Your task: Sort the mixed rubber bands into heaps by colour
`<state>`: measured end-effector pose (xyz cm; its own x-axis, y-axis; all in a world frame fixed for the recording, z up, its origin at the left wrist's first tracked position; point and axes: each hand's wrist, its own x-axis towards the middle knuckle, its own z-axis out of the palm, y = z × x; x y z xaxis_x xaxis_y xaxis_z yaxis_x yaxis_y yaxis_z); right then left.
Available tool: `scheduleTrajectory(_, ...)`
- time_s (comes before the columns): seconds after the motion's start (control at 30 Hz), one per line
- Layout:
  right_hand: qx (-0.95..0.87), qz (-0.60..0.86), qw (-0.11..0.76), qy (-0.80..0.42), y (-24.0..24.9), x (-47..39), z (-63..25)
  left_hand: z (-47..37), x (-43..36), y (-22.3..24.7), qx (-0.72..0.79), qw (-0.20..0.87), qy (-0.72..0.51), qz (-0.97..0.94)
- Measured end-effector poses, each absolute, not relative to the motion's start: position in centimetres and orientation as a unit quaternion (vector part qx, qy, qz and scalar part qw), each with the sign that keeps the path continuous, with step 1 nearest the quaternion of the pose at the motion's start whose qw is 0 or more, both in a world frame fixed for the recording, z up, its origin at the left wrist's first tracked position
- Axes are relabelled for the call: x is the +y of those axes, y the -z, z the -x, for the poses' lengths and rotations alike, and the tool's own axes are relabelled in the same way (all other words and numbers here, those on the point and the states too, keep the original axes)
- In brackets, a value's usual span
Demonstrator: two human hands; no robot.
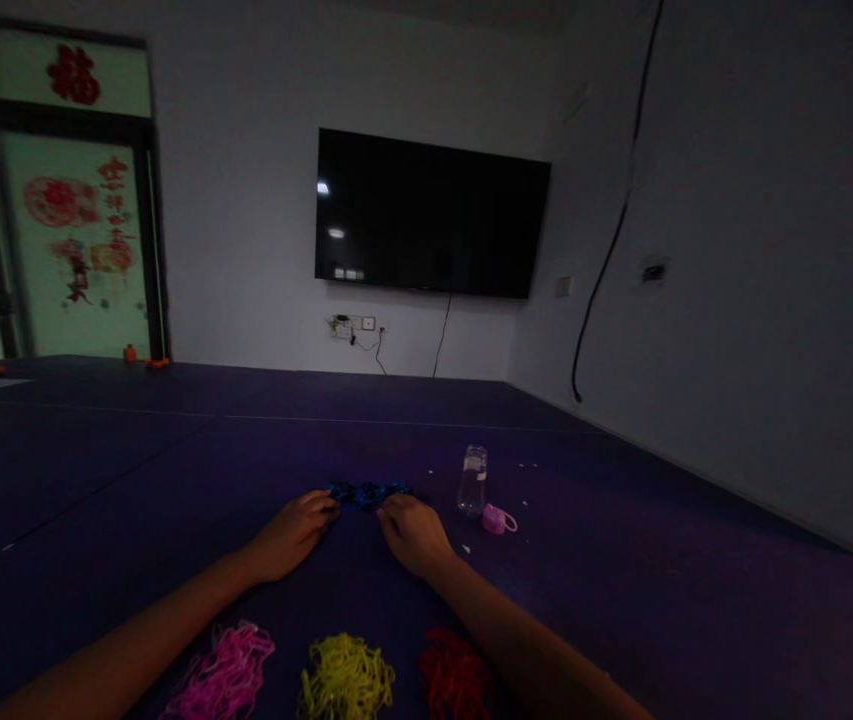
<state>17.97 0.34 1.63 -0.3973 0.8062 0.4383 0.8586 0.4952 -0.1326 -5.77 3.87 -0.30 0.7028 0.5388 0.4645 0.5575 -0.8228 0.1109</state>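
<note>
A dark blue bundle of loopy strands [364, 495] lies on the purple tabletop [246, 460], stretched sideways between my hands. My left hand [300, 535] has its fingers curled at the left end of the bundle. At the right end my right hand [412, 532] pinches the strands between thumb and fingers. Both fingertips are partly hidden in the dim light. Closer to me lie three tangled piles of strands: pink [227, 672], yellow [347, 676] and red [456, 676]. My right forearm partly covers the red pile.
A clear bottle [472, 482] stands without its lid to the right of my right hand. Beside it lies a pink lid with a loop [495, 519]. Small white scraps [466, 548] dot the table. Orange objects [157, 362] sit at the far left edge.
</note>
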Motion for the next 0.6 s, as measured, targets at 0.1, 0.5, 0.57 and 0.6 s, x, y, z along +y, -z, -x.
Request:
scheduleTrajectory(0.1, -0.844, 0.476, 0.243, 0.052, -1.7, 0.4, -18.0, 5.7, 3.7, 0.1, -0.302, 0.017, 0.248, 0.920)
scheduleTrajectory(0.5, -0.896, 0.376, 0.236, 0.016, -0.4, 2.2, -16.6, 5.8, 4.3, 0.9, -0.353, -0.009, 0.239, 0.904)
scheduleTrajectory(0.57, -0.899, 0.370, 0.233, 0.026, -0.6, 2.4, -16.5, 5.7, 4.2, 0.8, -0.354, -0.007, 0.253, 0.900)
scheduleTrajectory(0.6, -0.901, 0.365, 0.233, 0.031, -0.7, 2.4, -16.5, 5.7, 4.1, 0.7, -0.354, -0.003, 0.259, 0.899)
